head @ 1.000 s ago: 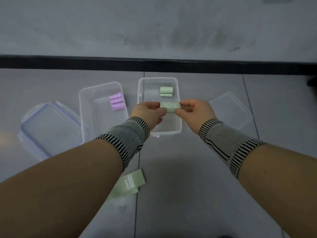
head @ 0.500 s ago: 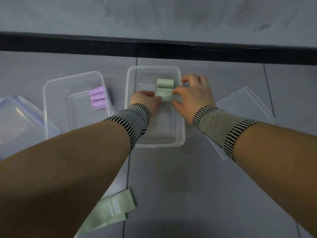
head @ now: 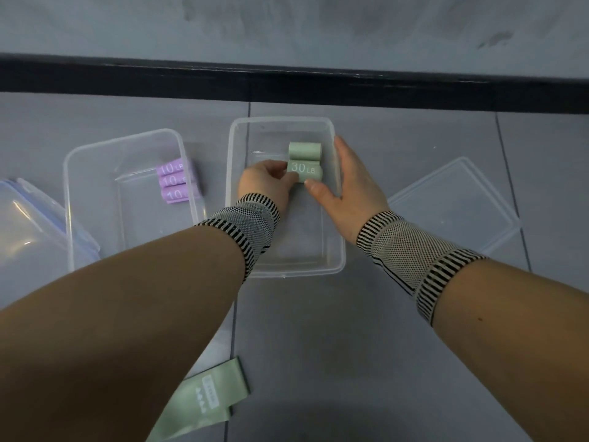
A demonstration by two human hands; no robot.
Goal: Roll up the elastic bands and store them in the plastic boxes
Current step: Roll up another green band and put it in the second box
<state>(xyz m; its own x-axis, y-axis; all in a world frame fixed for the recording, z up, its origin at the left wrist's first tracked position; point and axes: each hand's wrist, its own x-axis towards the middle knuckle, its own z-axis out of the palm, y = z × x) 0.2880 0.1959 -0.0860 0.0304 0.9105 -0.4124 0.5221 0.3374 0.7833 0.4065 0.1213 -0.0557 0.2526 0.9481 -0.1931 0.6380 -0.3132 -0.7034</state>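
Lay in the middle clear box (head: 338,263), the green roll marked 30 LB (head: 305,171), touching a plain green roll (head: 305,150) at its 12 o'clock. Pinched at 9 o'clock by left hand (head: 267,184) fingers; touched at 5 o'clock by right hand (head: 349,186) thumb, fingers straight. Sat at 9 o'clock, second box (head: 73,199) with three purple rolls (head: 174,184); at 6 o'clock on the floor, flat green band (head: 204,398).

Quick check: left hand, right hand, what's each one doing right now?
Left hand: holds the end of the 30 LB green roll inside the middle box.
Right hand: open, fingers straight, thumb touching the roll.
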